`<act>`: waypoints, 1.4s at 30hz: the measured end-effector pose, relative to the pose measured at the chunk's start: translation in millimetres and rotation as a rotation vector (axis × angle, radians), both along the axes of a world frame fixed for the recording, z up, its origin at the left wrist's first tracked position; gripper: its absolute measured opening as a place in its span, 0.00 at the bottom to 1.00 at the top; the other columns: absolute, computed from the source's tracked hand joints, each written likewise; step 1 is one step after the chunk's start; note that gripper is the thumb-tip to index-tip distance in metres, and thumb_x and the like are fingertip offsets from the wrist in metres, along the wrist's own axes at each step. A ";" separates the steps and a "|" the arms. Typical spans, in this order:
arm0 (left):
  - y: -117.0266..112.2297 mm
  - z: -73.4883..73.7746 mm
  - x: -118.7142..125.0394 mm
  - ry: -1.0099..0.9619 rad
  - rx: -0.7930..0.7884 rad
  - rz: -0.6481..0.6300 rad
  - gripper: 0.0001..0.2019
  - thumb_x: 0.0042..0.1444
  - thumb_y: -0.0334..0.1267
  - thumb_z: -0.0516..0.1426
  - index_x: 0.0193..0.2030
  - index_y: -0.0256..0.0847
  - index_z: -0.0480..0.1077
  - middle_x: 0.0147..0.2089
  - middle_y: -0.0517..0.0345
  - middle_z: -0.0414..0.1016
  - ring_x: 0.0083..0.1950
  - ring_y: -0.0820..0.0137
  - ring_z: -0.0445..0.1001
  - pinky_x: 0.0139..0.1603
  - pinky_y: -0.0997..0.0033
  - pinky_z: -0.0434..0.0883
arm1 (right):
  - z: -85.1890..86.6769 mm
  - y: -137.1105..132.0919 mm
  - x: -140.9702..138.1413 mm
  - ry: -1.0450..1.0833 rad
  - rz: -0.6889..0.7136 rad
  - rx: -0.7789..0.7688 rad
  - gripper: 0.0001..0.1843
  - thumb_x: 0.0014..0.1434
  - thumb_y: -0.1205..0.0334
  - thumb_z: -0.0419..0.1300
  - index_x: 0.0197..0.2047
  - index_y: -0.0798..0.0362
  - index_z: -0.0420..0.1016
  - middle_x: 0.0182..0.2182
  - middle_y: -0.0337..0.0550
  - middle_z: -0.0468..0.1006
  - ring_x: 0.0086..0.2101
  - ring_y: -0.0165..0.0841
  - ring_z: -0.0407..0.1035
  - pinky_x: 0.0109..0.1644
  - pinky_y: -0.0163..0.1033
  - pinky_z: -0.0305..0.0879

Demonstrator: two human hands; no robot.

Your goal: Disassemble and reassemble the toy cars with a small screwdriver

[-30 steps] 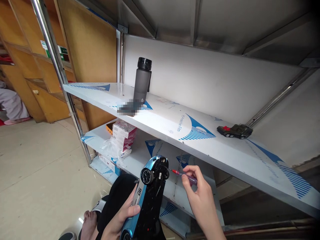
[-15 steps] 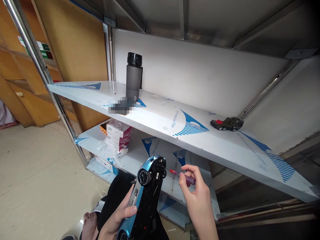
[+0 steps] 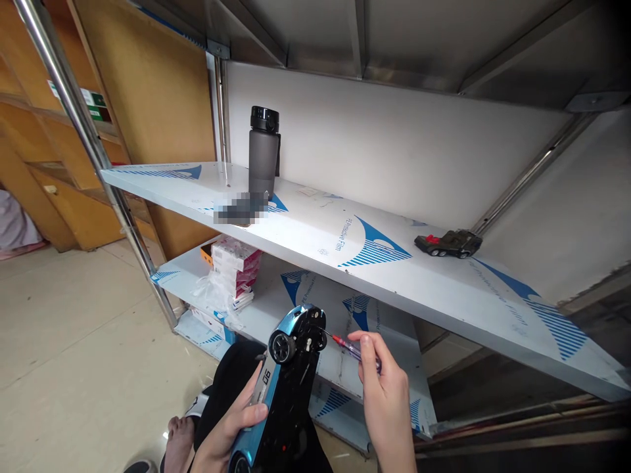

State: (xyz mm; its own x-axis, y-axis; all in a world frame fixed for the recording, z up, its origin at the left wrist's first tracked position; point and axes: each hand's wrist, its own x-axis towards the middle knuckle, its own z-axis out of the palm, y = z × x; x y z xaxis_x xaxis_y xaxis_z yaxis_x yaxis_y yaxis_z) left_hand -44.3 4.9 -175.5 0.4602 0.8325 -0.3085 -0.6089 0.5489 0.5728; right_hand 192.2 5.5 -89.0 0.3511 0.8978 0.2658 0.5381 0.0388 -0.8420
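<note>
The left hand curls tight around a blue toy car, belly up, while the right hand pinches a little screwdriver right by the car

- Left hand, bottom centre: wrapped around blue-and-black toy car, underside up, one wheel showing at top.
- Right hand, lower right of centre: fingers pinch red-tipped screwdriver, thin shaft reaching the car's underside beside that wheel.
- Upper steel shelf, middle of frame: grey water bottle upright, blurred object just in front.
- Same shelf, right: dark green toy military vehicle.
- Lower steel shelf: red-and-white boxes stacked, plastic bag against them.
</note>
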 end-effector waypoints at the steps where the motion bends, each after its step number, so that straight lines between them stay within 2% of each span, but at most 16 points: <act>1: -0.1 -2.0 -0.7 0.010 0.042 0.005 0.55 0.42 0.44 0.76 0.79 0.51 0.64 0.72 0.55 0.77 0.80 0.39 0.59 0.75 0.49 0.61 | -0.2 0.1 0.9 0.000 0.007 0.002 0.17 0.74 0.46 0.55 0.48 0.47 0.79 0.31 0.42 0.77 0.34 0.40 0.75 0.36 0.39 0.71; 4: -0.7 -6.8 -1.7 0.025 0.133 0.016 0.44 0.47 0.47 0.73 0.74 0.54 0.71 0.71 0.59 0.78 0.82 0.39 0.54 0.77 0.47 0.57 | -1.7 0.7 3.0 0.001 0.018 0.029 0.15 0.69 0.47 0.60 0.51 0.47 0.77 0.33 0.40 0.76 0.33 0.39 0.74 0.39 0.39 0.72; 8: -0.6 -15.3 -0.6 0.076 0.132 0.006 0.47 0.44 0.51 0.74 0.74 0.54 0.71 0.69 0.58 0.79 0.82 0.40 0.53 0.79 0.50 0.52 | -3.4 1.4 4.3 0.100 -0.067 -0.042 0.20 0.74 0.42 0.52 0.47 0.47 0.78 0.30 0.38 0.75 0.24 0.33 0.65 0.33 0.38 0.69; 10: -0.5 -19.6 0.5 0.120 0.136 0.004 0.45 0.45 0.53 0.73 0.73 0.56 0.72 0.67 0.60 0.80 0.82 0.41 0.54 0.79 0.52 0.53 | -3.6 1.5 4.9 0.083 -0.072 -0.020 0.19 0.73 0.42 0.56 0.47 0.47 0.78 0.31 0.39 0.76 0.27 0.35 0.69 0.34 0.37 0.69; 12: -0.6 -22.2 1.8 0.106 0.151 -0.007 0.40 0.49 0.53 0.70 0.72 0.60 0.73 0.67 0.65 0.80 0.82 0.43 0.54 0.79 0.53 0.54 | -3.5 1.2 5.6 0.042 -0.051 0.025 0.17 0.70 0.44 0.60 0.50 0.47 0.77 0.36 0.42 0.78 0.36 0.39 0.75 0.39 0.38 0.71; 15: -0.8 -22.7 3.6 0.059 0.163 -0.007 0.36 0.52 0.50 0.69 0.70 0.63 0.75 0.67 0.67 0.80 0.83 0.45 0.54 0.78 0.51 0.55 | -4.2 0.7 7.1 0.075 -0.049 -0.004 0.17 0.73 0.43 0.56 0.50 0.47 0.77 0.38 0.43 0.79 0.36 0.38 0.74 0.38 0.38 0.70; 17: -0.9 -21.6 4.5 0.078 0.152 -0.003 0.37 0.50 0.50 0.71 0.70 0.62 0.75 0.66 0.65 0.81 0.82 0.44 0.54 0.79 0.52 0.54 | -5.4 1.1 8.8 0.093 -0.058 -0.031 0.18 0.74 0.43 0.54 0.49 0.47 0.77 0.34 0.41 0.78 0.32 0.37 0.72 0.35 0.37 0.69; 21: -2.4 -15.8 5.1 0.120 0.066 0.006 0.47 0.45 0.54 0.73 0.75 0.56 0.70 0.67 0.60 0.81 0.81 0.42 0.56 0.79 0.53 0.54 | -7.6 2.8 12.9 0.029 0.001 0.024 0.15 0.69 0.46 0.60 0.50 0.47 0.77 0.36 0.42 0.80 0.37 0.40 0.76 0.39 0.38 0.71; 24: -3.9 -8.7 5.3 0.115 0.028 0.011 0.52 0.41 0.55 0.75 0.76 0.52 0.68 0.67 0.58 0.81 0.81 0.42 0.57 0.77 0.57 0.56 | -8.3 3.9 13.6 0.054 -0.049 0.002 0.19 0.73 0.43 0.54 0.44 0.47 0.77 0.34 0.41 0.79 0.30 0.35 0.72 0.32 0.36 0.66; 26: -3.8 -4.6 5.4 0.115 0.031 0.013 0.53 0.41 0.55 0.75 0.77 0.50 0.68 0.66 0.57 0.81 0.80 0.42 0.57 0.78 0.57 0.55 | -8.1 4.5 13.3 0.060 -0.060 0.004 0.19 0.73 0.42 0.55 0.44 0.47 0.77 0.29 0.38 0.75 0.27 0.34 0.69 0.31 0.36 0.65; 29: -1.6 -2.6 4.6 0.142 0.029 -0.008 0.54 0.41 0.55 0.75 0.77 0.52 0.66 0.62 0.57 0.84 0.80 0.40 0.58 0.78 0.52 0.52 | -7.0 5.1 12.8 0.027 0.012 0.032 0.16 0.69 0.44 0.61 0.48 0.47 0.77 0.32 0.39 0.76 0.34 0.37 0.73 0.36 0.36 0.69; 33: 1.3 -8.5 0.3 0.211 0.056 -0.023 0.53 0.38 0.55 0.75 0.75 0.57 0.69 0.53 0.59 0.88 0.77 0.36 0.62 0.74 0.48 0.57 | -4.9 4.2 12.1 0.082 -0.027 -0.048 0.22 0.75 0.40 0.51 0.44 0.47 0.78 0.27 0.38 0.74 0.24 0.34 0.65 0.27 0.36 0.59; 36: 0.9 -13.8 -2.2 0.268 0.057 -0.028 0.52 0.37 0.56 0.75 0.74 0.57 0.71 0.47 0.58 0.88 0.74 0.36 0.66 0.70 0.48 0.62 | -2.9 4.0 11.7 0.050 -0.021 0.009 0.17 0.71 0.42 0.59 0.46 0.47 0.78 0.29 0.39 0.77 0.29 0.37 0.72 0.33 0.37 0.66; 38: 0.2 -15.4 -1.5 0.236 0.038 -0.010 0.54 0.36 0.56 0.76 0.74 0.54 0.71 0.49 0.55 0.88 0.73 0.37 0.68 0.68 0.49 0.64 | -2.2 3.9 11.4 0.041 0.000 0.041 0.17 0.69 0.43 0.61 0.47 0.47 0.78 0.31 0.40 0.78 0.32 0.38 0.74 0.35 0.37 0.68; 40: -0.4 -15.5 0.5 0.169 0.003 0.018 0.56 0.36 0.52 0.77 0.76 0.50 0.68 0.56 0.51 0.87 0.72 0.40 0.69 0.69 0.51 0.65 | -2.3 3.4 10.5 0.094 -0.012 0.004 0.19 0.73 0.42 0.55 0.46 0.47 0.77 0.27 0.37 0.74 0.26 0.35 0.68 0.29 0.37 0.62; 42: -0.7 -15.2 2.0 0.118 -0.011 0.042 0.57 0.36 0.50 0.78 0.77 0.47 0.67 0.60 0.49 0.84 0.73 0.41 0.69 0.72 0.52 0.62 | -2.8 2.3 9.5 0.134 -0.036 -0.016 0.20 0.75 0.42 0.53 0.45 0.47 0.77 0.27 0.36 0.72 0.24 0.33 0.64 0.28 0.36 0.60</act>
State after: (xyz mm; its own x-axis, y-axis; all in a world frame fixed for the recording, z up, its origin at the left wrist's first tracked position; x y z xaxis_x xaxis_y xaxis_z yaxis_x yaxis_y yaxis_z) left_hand -42.3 4.2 -190.6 0.3847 0.8465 -0.3680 -0.5600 0.5310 0.6359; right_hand 201.7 7.7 -91.8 0.4142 0.8880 0.1999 0.4217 0.0074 -0.9067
